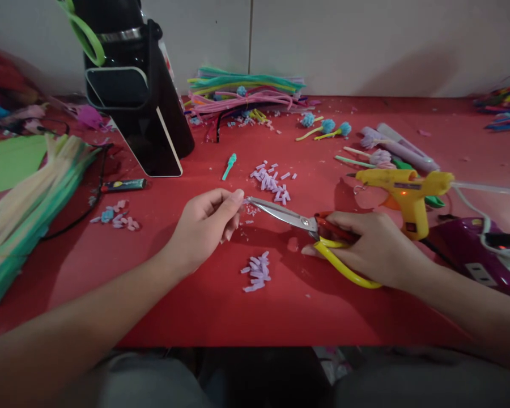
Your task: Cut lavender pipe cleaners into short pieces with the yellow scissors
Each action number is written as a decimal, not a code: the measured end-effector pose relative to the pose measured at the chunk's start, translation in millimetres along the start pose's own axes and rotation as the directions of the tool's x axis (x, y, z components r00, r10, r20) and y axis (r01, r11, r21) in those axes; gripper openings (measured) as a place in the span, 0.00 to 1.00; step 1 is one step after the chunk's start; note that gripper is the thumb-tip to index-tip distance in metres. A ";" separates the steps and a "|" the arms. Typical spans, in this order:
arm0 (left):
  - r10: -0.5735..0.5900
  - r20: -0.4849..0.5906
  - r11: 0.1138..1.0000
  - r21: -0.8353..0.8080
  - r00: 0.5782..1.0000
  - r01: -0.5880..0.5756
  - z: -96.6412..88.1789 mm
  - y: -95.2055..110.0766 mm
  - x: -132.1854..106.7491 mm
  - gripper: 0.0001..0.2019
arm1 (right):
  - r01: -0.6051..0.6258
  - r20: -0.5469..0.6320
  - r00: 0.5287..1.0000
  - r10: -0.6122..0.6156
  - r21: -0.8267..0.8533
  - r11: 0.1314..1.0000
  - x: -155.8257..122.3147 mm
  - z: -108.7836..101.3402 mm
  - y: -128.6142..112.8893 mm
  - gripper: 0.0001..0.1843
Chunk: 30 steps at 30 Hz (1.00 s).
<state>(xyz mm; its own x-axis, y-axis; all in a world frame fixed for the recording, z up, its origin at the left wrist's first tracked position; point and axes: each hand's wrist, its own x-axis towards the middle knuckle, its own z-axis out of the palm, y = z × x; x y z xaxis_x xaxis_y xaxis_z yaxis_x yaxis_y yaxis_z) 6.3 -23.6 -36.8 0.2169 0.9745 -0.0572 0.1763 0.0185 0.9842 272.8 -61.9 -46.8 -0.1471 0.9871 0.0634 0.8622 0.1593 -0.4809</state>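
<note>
My right hand [372, 245] grips scissors [306, 224] with yellow and red handles, the blades pointing left and nearly together. My left hand [208, 224] pinches a tiny purple piece at the blade tips, too small to make out well. A small pile of cut purple pieces [257, 272] lies on the red table [187, 306] just below the blades. A larger scatter of purple pieces [272, 181] lies beyond them.
A yellow glue gun [408, 192] stands right of my right hand, its cord running to a purple power strip [476, 249]. Pipe cleaner bundles lie at left [25, 204] and back [246, 90]. A black stand [131, 85] rises at back left. Pompom stems [327, 129] lie behind.
</note>
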 end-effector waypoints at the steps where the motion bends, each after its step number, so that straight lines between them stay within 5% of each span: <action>1: 0.003 -0.003 1.000 0.003 1.000 -0.003 -0.1 0.0 0.1 0.18 | -0.004 0.002 1.000 0.004 -0.002 1.000 0.3 0.1 0.0 0.37; 30: 0.013 -0.012 1.000 -0.028 1.000 -0.014 2.3 2.4 0.6 0.18 | -0.073 0.054 0.996 0.072 0.014 0.997 -0.3 -3.9 -2.3 0.36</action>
<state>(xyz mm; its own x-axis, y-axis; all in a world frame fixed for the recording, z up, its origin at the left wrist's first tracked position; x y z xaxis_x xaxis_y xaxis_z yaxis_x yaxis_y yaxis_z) 9.0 -23.5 -34.9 0.2081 0.9772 -0.0420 0.1466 0.0113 0.9891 272.7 -62.6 -42.4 -0.1103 0.9937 -0.0190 0.8637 0.0864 -0.4965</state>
